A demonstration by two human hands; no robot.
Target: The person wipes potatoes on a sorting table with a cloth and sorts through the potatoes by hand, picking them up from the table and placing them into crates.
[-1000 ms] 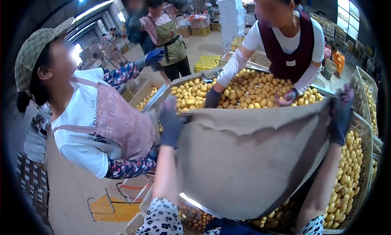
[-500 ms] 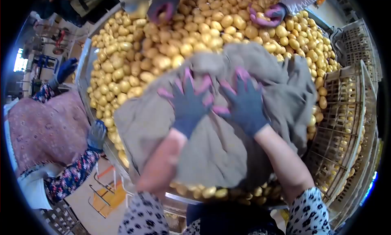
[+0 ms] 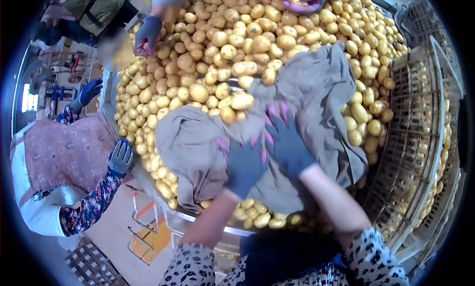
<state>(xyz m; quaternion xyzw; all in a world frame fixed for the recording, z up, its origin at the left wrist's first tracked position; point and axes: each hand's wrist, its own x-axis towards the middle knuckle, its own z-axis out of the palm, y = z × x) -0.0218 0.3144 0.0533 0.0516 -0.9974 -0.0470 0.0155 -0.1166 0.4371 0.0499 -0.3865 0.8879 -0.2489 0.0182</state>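
A grey-brown cloth (image 3: 321, 88) lies rumpled over a heap of yellow potatoes (image 3: 198, 93). My left hand (image 3: 245, 169), in a dark glove with pink fingertips, presses on the middle of the cloth, fingers spread. Just right of it, my right hand (image 3: 286, 145) wears the same kind of glove and rests on the cloth with its fingers stretched forward and apart. Folds bunch up on both sides of my hands. Potatoes show beyond the cloth and below its near edge.
Stacked plastic crates (image 3: 405, 152) stand along the right side, some holding potatoes. Co-workers' gloved hands show at the top, one at upper left (image 3: 147, 36) and one at upper right (image 3: 307, 1). A person in a patterned apron (image 3: 69, 152) stands left of the metal table edge (image 3: 148, 189).
Both my hands have drawn nearer my body, pulling the cloth back and bunching it. More potatoes show beyond it. A co-worker's hand at the top has moved left.
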